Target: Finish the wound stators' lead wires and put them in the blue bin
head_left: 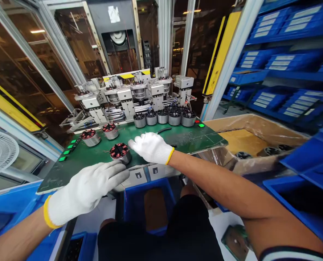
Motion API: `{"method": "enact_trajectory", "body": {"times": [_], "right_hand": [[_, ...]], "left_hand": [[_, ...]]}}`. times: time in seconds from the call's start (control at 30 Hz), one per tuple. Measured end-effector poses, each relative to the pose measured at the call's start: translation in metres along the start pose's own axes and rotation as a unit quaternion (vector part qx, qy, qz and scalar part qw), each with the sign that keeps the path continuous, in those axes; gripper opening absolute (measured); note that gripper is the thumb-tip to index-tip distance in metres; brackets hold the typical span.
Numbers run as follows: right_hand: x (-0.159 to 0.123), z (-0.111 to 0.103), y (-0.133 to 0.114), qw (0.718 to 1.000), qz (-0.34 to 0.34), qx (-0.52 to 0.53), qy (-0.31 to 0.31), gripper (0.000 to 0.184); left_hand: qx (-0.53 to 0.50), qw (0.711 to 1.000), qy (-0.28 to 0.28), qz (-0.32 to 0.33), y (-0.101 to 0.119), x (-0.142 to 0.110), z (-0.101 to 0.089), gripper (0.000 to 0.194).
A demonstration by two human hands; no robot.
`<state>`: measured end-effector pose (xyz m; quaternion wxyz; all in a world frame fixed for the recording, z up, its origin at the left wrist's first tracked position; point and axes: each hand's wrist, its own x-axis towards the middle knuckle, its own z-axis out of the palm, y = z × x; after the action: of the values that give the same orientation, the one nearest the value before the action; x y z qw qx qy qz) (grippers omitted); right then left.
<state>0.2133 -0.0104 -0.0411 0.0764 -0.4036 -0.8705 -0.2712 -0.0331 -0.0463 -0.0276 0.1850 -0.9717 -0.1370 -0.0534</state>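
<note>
A motor stator [120,153] with copper windings and black insulation stands upright near the front edge of the green worktop. My left hand [89,186], in a white glove with a yellow cuff, reaches toward it with fingers stretched out; the fingertips are at the stator's near side, and I cannot tell whether they press on it. Just right of the stator is my gloved right hand [152,148], its fingers curled and thumb and forefinger close together beside the windings. Whatever is in that pinch is too small to make out. Thin loose wires stick out around the stator.
Two more wound stators [90,137] stand at the left of the green worktop [199,139]. Several unwound stators [175,117] line the back right, before the winding machine [127,99]. A blue bin [131,214] sits below, a cardboard box [243,134] at right, a fan [0,154] at left.
</note>
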Motion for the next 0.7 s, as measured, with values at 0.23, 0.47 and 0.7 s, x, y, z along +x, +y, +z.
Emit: {"method": "enact_trajectory", "body": {"times": [0.23,0.47,0.7], "right_hand": [[0.008,0.013,-0.001,0.999,0.018,0.026,-0.017,0.024],[0.004,0.017,-0.01,0.991,0.038,0.082,-0.102,0.019],[-0.006,0.009,-0.045,0.99,0.045,0.092,-0.094,0.016]], "left_hand": [[-0.018,0.993,0.032,-0.113,0.008,0.003,0.009,0.049],[-0.18,0.925,0.103,-0.319,0.01,0.006,-0.003,0.039],[-0.242,0.848,0.108,-0.458,-0.026,0.068,-0.03,0.033]]}}
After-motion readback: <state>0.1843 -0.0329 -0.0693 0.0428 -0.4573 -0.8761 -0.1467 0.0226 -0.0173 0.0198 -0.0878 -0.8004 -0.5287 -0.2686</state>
